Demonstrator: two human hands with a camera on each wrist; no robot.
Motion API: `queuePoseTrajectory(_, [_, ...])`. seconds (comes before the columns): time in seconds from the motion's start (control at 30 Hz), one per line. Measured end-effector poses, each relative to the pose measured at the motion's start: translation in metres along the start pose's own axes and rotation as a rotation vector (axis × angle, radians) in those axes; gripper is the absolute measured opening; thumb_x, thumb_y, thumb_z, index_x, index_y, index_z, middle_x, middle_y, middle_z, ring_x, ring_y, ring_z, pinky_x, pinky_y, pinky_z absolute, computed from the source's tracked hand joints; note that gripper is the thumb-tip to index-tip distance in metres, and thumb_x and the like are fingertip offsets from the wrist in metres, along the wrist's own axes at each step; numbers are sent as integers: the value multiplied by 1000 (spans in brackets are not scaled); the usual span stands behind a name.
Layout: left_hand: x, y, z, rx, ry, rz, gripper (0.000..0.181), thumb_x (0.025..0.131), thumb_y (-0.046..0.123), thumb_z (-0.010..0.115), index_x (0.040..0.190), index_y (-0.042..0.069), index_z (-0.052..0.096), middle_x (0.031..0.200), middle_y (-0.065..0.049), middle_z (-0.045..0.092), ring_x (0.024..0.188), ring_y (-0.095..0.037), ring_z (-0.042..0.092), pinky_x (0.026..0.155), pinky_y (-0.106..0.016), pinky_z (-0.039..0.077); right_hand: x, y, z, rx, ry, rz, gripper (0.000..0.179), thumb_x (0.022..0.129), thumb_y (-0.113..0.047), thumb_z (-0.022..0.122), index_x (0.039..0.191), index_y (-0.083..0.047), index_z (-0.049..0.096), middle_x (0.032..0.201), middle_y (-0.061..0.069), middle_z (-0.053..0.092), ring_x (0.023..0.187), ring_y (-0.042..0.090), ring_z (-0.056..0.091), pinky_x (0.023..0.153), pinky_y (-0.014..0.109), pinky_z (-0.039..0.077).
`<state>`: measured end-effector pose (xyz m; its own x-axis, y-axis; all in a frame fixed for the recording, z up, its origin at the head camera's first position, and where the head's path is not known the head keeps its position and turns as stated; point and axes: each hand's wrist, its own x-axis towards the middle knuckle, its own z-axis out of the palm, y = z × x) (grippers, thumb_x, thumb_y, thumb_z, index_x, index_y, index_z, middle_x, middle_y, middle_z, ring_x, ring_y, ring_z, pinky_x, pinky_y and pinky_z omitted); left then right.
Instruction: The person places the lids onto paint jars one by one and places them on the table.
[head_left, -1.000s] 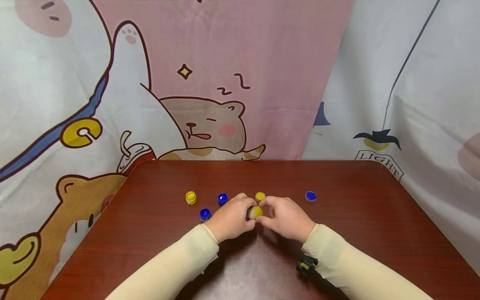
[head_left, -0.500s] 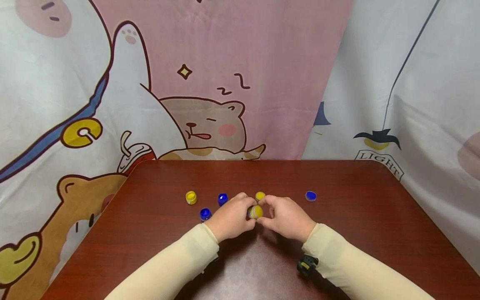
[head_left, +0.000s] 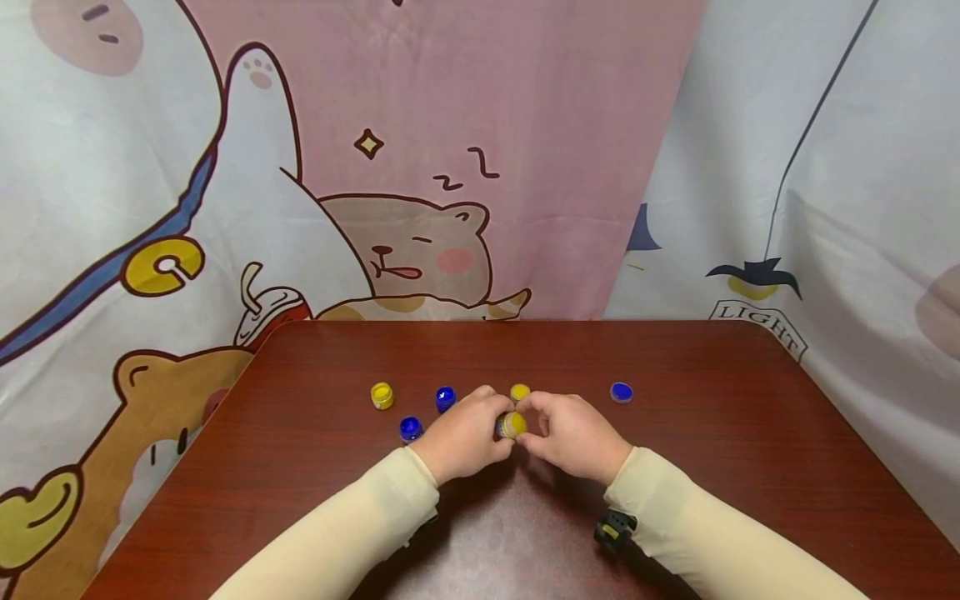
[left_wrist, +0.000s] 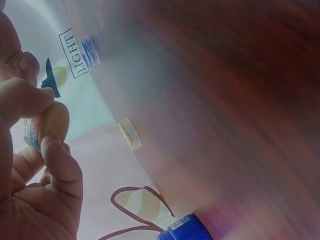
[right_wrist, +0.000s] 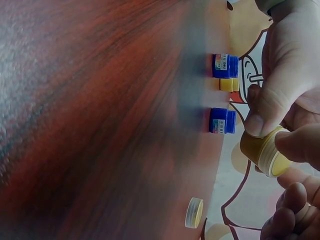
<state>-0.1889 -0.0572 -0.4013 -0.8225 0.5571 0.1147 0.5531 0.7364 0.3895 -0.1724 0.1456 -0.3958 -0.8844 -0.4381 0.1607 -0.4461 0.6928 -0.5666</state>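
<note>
My left hand point(head_left: 465, 435) grips the body of a small yellow paint jar point(head_left: 511, 426), which is tilted with its lid end to the right. The thumb and forefinger of my right hand point(head_left: 573, 435) pinch the jar's yellow lid point(right_wrist: 278, 162) at its rim. In the right wrist view, the left thumb lies along the jar's side. Part of the body is hidden by the left fingers. Just beyond the hands, a loose yellow lid point(head_left: 520, 392) lies on the table.
Left of the hands stand two uncapped blue paint jars, a nearer blue jar point(head_left: 410, 429) and a farther blue jar point(head_left: 446, 399). An uncapped yellow jar point(head_left: 382, 396) is farther left. Toward the right lies a blue lid point(head_left: 621, 392). A printed curtain point(head_left: 570, 167) hangs behind the table point(head_left: 675, 350).
Almost nothing differs. Both hands stay in place around the yellow paint jar, with only a very slight shift of the jar and fingers.
</note>
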Motion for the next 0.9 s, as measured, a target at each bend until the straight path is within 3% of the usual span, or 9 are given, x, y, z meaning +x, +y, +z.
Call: queuePoseTrajectory(0.9, [1, 0, 1, 2, 7, 12, 32, 89, 23, 81, 116, 11, 70, 105, 0, 63, 88, -8, 57, 77, -22, 52, 0, 1, 0, -13, 14, -21, 26, 89, -22, 84, 110, -12, 72, 61, -10, 48, 52, 2, 41, 49, 22, 35])
